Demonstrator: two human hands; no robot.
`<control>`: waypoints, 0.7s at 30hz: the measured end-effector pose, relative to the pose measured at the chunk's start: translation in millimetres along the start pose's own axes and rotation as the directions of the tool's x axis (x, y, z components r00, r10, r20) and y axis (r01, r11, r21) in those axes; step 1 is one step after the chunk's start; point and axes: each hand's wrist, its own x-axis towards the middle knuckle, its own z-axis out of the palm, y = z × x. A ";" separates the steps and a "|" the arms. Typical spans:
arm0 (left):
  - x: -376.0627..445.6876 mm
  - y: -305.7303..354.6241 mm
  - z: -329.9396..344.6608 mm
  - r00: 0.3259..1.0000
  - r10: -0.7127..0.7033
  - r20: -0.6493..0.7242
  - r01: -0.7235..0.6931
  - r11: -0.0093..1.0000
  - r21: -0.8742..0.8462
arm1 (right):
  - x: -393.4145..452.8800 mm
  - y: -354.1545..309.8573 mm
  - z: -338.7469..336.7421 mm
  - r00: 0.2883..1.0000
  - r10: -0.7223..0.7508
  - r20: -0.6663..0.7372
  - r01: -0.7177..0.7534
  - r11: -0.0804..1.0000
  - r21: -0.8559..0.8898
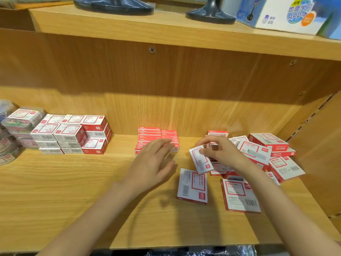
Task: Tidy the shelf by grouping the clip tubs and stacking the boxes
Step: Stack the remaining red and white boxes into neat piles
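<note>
- Nearest the shelf's front edge, two flat red-and-white boxes are lying face up on the wooden shelf board (55,191): one flat box (192,185) just in front of the right hand, another flat box (239,197) to its right, partly under the right forearm.
- The right hand (219,151) is pinching a small white box (201,159) by its upper end with curled fingers; the box is tilting, its lower end hanging above the shelf.
- The left hand (153,159) is hovering with fingers straight and spread, holding nothing, its fingertips reaching toward the red stack (156,139) just behind it.
- That red stack is sitting mid-shelf as two neat columns of thin boxes, side by side.
- Behind and right of the right hand, a loose heap of boxes (267,152) is lying tilted and overlapping, crowding the space near the side wall.
- At far left, a block of white boxes (72,133) is standing in tidy rows several layers high.
- Left of that block, clear clip tubs (20,121) are sitting piled together, coloured clips showing inside; the ones at the frame edge are blurred.
- On the upper shelf, two dark stands (210,13) and a blue carton (282,13) are resting.
</note>
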 end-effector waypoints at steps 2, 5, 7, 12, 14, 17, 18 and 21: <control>-6.8 17.4 6.3 0.992 -0.005 0.128 0.021 0.992 -0.125 | -15.5 5.7 7.0 0.997 0.023 0.075 -0.020 0.999 -0.041; -14.2 30.1 20.8 0.932 -0.018 0.361 0.077 0.986 -0.150 | -32.3 10.5 13.8 0.999 0.038 0.015 -0.036 0.991 -0.128; -17.2 28.7 28.0 0.913 -0.032 0.407 0.099 0.985 -0.144 | -43.0 8.6 11.8 0.999 0.019 -0.031 -0.025 0.978 -0.208; -9.4 25.1 28.6 0.913 -0.017 0.408 0.075 0.989 -0.127 | -67.9 12.8 -8.7 0.996 -0.004 -0.092 -0.023 0.955 -0.295; -3.8 23.2 26.4 0.914 -0.049 0.404 0.083 0.994 -0.066 | -74.4 13.5 -13.6 0.995 0.017 -0.095 -0.045 0.953 -0.299; 1.9 19.1 24.8 0.917 -0.076 0.392 0.091 0.996 -0.020 | -79.2 13.1 -14.3 0.993 0.024 -0.117 -0.059 0.951 -0.305; 3.8 19.4 23.9 0.916 -0.069 0.396 0.078 0.997 -0.008 | -79.3 13.1 -12.9 0.994 0.021 -0.109 -0.057 0.939 -0.338; 11.3 26.5 22.9 0.918 0.000 0.398 0.015 0.999 -0.033 | -75.6 13.5 -9.8 0.998 -0.003 -0.061 -0.028 0.866 -0.499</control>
